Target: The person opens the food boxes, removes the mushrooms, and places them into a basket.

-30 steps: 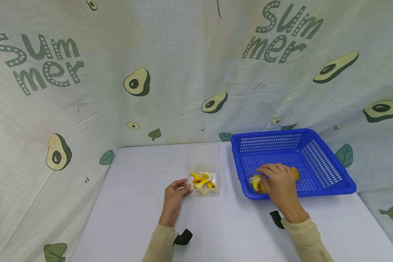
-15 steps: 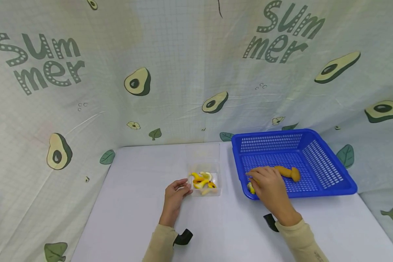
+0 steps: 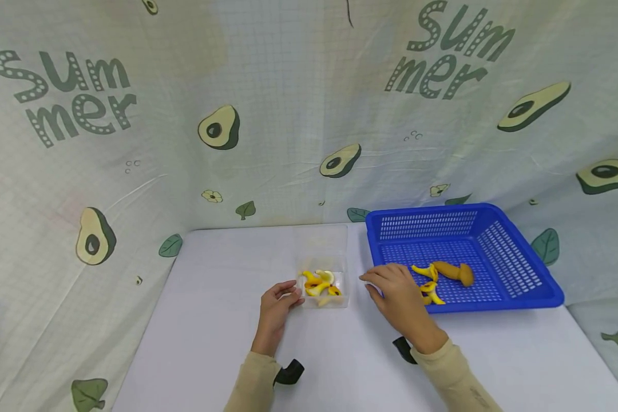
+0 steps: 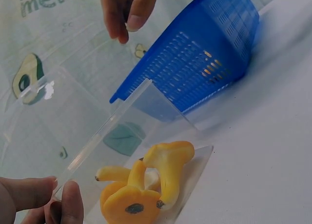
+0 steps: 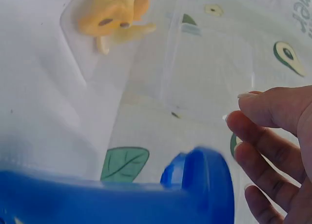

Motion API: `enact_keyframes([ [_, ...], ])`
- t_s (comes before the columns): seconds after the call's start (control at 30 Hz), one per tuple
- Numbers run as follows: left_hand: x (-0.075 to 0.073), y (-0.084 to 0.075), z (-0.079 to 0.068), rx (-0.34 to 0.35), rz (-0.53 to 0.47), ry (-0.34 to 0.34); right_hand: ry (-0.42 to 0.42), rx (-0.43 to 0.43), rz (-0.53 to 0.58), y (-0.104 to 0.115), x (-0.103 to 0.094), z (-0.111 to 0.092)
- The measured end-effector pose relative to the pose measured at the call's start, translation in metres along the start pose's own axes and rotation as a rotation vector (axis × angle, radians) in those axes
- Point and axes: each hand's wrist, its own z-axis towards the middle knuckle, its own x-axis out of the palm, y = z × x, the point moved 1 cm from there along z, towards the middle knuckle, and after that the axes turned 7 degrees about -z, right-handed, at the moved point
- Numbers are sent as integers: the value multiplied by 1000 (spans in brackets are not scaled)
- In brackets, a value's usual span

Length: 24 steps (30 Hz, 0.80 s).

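Yellow mushrooms (image 3: 317,289) lie in the clear box (image 3: 336,302) your left hand (image 3: 277,304) pinches at its left wall and in the blue basket (image 3: 499,305); your right hand (image 3: 397,296), fingers loosely bent, hovers at the basket's near-left rim.

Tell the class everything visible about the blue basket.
The blue basket looks like plastic: rectangular, open-topped, with slotted sloping walls, a gridded floor and a solid rim. It stands upright on the white table, right of the clear box and apart from it. Yellow pieces and a brownish mushroom-shaped piece lie on its floor. In the head view, the right hand hides part of its near left corner.
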Motion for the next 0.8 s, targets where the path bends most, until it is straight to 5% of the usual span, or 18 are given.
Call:
enact_keyframes([
  [0.47,0,-1,-1,-4,6,3,15,-64,50,19,23,15],
  [0.8,-1,2,0,5,-13,18,101,-44,71,28,38,26],
])
